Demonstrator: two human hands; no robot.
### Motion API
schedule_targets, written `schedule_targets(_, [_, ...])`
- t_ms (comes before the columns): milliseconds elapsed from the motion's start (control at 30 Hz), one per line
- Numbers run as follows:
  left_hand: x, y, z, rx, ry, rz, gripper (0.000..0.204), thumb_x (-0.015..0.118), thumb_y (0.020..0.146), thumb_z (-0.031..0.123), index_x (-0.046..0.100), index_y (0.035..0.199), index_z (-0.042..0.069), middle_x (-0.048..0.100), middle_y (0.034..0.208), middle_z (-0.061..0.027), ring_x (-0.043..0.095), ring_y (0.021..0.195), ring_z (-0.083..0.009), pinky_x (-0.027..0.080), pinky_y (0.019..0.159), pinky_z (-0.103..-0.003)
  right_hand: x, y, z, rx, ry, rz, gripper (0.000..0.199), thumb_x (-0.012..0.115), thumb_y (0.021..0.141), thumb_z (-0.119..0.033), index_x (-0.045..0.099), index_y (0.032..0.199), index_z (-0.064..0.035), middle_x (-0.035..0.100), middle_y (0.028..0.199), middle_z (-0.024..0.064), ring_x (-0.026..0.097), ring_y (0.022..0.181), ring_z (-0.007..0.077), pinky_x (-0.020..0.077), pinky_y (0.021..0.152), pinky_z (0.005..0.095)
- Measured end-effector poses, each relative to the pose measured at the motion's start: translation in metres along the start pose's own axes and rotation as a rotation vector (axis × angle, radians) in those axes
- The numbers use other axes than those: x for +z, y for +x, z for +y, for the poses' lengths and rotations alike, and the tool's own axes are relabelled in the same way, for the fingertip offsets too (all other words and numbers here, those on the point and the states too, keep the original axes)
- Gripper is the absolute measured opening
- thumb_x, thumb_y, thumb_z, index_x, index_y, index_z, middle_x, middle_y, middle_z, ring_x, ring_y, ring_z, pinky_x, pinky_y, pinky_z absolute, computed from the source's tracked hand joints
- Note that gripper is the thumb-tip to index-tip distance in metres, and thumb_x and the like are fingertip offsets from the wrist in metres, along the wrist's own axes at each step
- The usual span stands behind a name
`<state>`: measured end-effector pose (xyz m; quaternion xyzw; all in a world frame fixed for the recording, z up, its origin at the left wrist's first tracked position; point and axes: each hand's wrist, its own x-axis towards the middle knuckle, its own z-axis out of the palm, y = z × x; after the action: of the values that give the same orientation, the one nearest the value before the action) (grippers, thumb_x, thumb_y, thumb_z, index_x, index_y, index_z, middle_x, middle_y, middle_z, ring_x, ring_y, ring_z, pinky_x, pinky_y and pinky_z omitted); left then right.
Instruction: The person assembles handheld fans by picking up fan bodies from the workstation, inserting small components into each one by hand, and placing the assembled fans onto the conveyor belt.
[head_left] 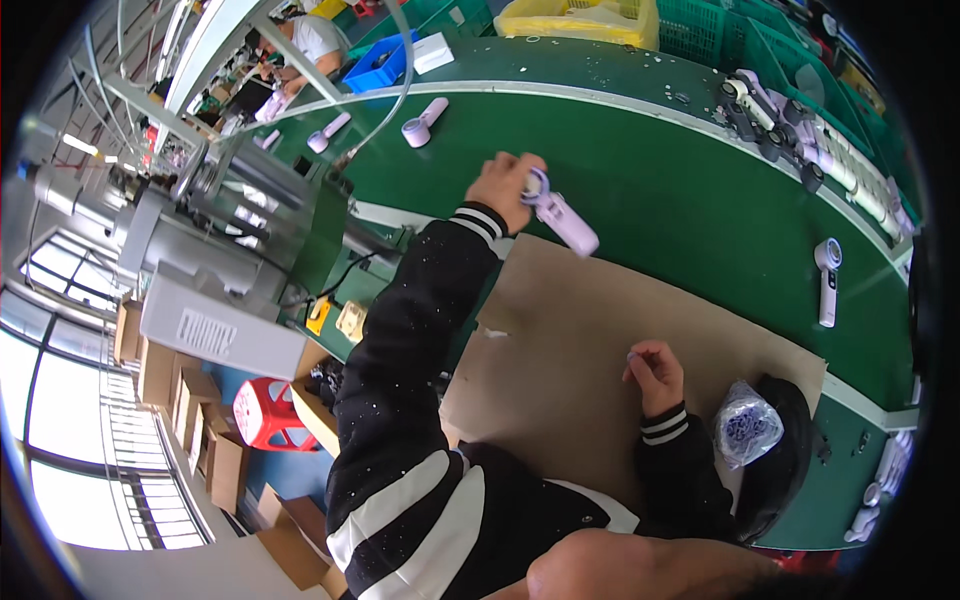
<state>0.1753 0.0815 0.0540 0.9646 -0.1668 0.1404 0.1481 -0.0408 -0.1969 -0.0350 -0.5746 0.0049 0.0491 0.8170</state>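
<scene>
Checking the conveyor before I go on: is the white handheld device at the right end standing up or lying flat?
Lying flat. The white handheld device rests lengthwise on the green belt, round head away from the person, apart from both hands.

Lilac handheld fan (560,216), tilted, gripped above green belt

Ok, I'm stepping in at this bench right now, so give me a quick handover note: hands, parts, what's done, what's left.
Left hand: reached out over the green belt, gripping a lilac handheld device by its round head.
Right hand: over the cardboard sheet, fingers pinching something too small to tell.
Bag of small lilac parts by the right wrist.
Done: more devices lie up the belt.
Left: a white device lies right.
</scene>
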Motion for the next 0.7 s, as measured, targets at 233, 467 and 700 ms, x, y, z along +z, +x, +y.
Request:
schedule_targets(233, [0.035, -0.077, 0.034, 0.334, -0.297, -0.189, 0.056, 0.063, 0.068, 0.004, 0.054, 0.118, 0.026, 0.054, 0.11, -0.0102, 0.056, 0.091, -0.0325, 0.049, 0.08, -0.038, 0.034, 0.017, -0.015, -0.076, -0.24, -0.092, 0.013, 0.055, 0.083, 0.003, 0.06, 0.094, -0.003, 0.06, 0.082, 0.0029, 0.051, 0.064, 0.0106, 0.0426, 0.061, 0.0211])
schedule_targets(467, [-0.031, -0.124, -0.006, 0.134, -0.122, -0.151, 0.04, 0.051, 0.07, -0.004, 0.06, 0.104, 0.013, 0.06, 0.093, -0.0082, 0.058, 0.081, -0.0303, 0.047, 0.071, -0.037, 0.075, 0.042, -0.015, -0.229, -0.539, -0.223, 0.014, 0.058, 0.076, 0.003, 0.06, 0.087, -0.0063, 0.056, 0.083, 0.0024, 0.047, 0.067, 0.0146, 0.0402, 0.06, 0.0245])
schedule_targets(700, [-0.056, -0.201, -0.002, -0.062, 0.338, -0.324, 0.019, 0.057, 0.078, 0.017, 0.058, 0.097, 0.014, 0.059, 0.085, -0.0077, 0.058, 0.084, -0.028, 0.044, 0.073, -0.039, 0.081, 0.041, 0.012, -0.607, -0.758, -0.073, 0.013, 0.057, 0.073, 0.003, 0.057, 0.082, -0.0067, 0.05, 0.092, 0.006, 0.045, 0.08, 0.0225, 0.0416, 0.07, 0.0302])
